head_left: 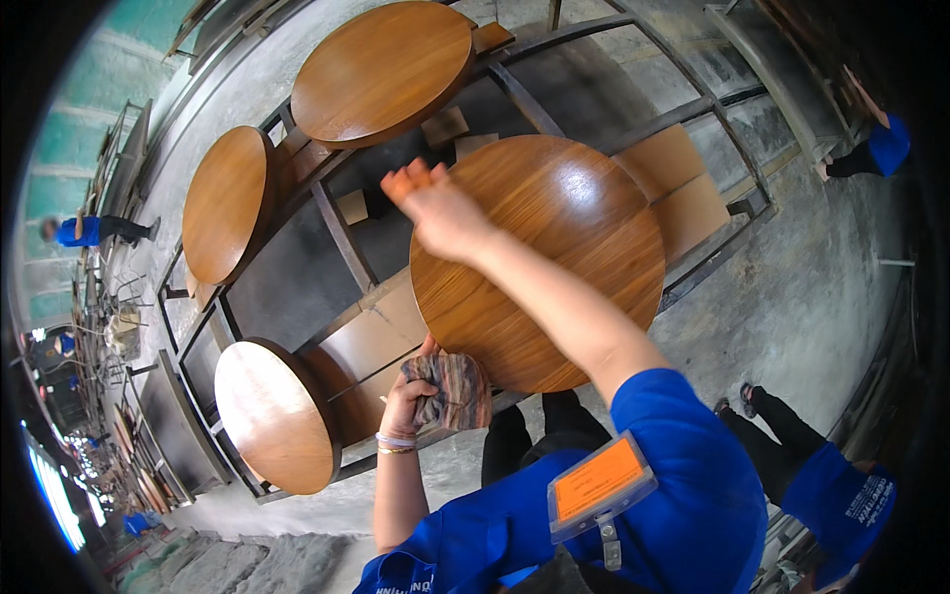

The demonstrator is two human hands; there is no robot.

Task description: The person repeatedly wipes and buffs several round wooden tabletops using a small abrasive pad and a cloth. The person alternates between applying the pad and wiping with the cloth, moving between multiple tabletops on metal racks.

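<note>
Hands are both at the large round wooden tabletop [539,262], which lies on a metal rack frame [633,129] directly in front of the person. Right hand [440,213] rests flat on the tabletop's far left rim, fingers extended and close together, holding nothing. Left hand [406,401] is closed around a bunched striped cloth [455,391], pressed against the near lower edge of the same top.

Three more round tops occupy the rack: one at the far end [384,71], one tilted to the left [230,203], and one at lower left [275,416], standing on edge or steeply tilted. Square wooden panels [678,183] lie on the rack to the right, just beside the large top. Concrete floor [821,297] surrounds the frame. Other people in blue clothing are visible at the left edge, upper right and lower right, all well apart from the work.

Risks, by judgement: the top seems to rest on narrow bars rather than a full surface, so uneven pressure from the cloth hand at the rim could tip or slide it, the right hand being the main steadying contact. The glossy surface may offer that flat palm little grip. The lower-left top sits close to the cloth hand's elbow line; a bump could knock it over. Whether the top is fixed to the frame cannot be told.
</note>
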